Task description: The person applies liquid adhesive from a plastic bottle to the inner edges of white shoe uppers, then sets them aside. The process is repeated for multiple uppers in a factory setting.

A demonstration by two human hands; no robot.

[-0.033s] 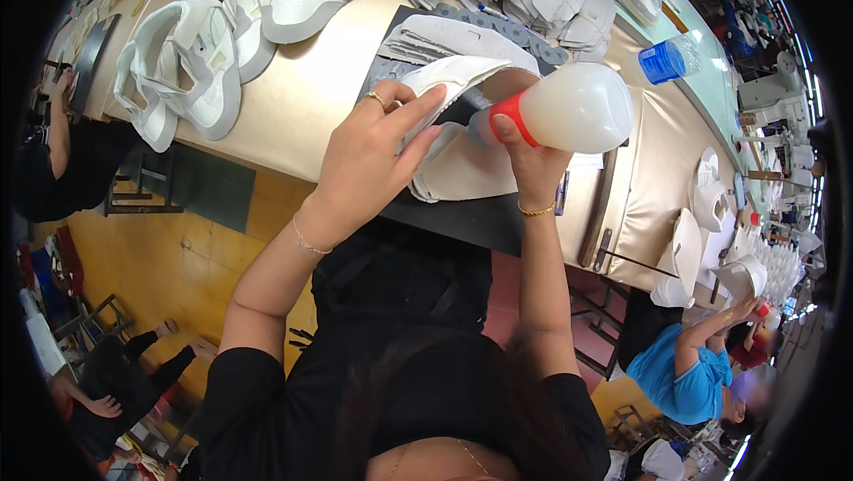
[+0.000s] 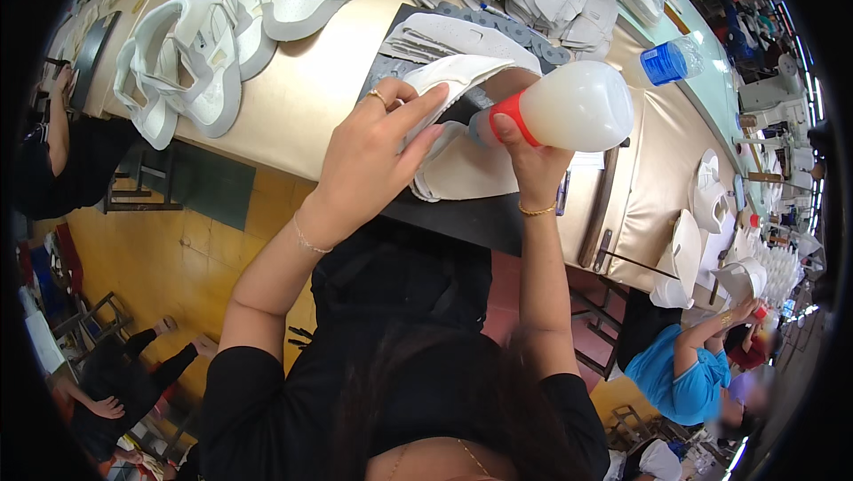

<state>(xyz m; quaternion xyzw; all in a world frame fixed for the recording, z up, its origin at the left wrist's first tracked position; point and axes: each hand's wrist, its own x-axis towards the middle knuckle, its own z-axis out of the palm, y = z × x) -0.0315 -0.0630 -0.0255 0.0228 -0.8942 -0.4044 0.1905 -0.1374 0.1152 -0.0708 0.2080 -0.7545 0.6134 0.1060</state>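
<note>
My left hand (image 2: pixel 369 157) pinches the white shoe upper (image 2: pixel 453 81) over the dark mat (image 2: pixel 462 219), fingers spread on top. My right hand (image 2: pixel 529 157) grips the glue bottle (image 2: pixel 573 108), nozzle against the upper.

Head cam, looks down, close over workbench (image 2: pixel 302 108).

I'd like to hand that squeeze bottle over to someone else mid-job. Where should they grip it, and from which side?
Probably the wide milky body of the squeeze bottle, coming from its free far-right end. It lies tipped with the nozzle toward the white shoe upper, and the right hand already fills the red collar.
</note>
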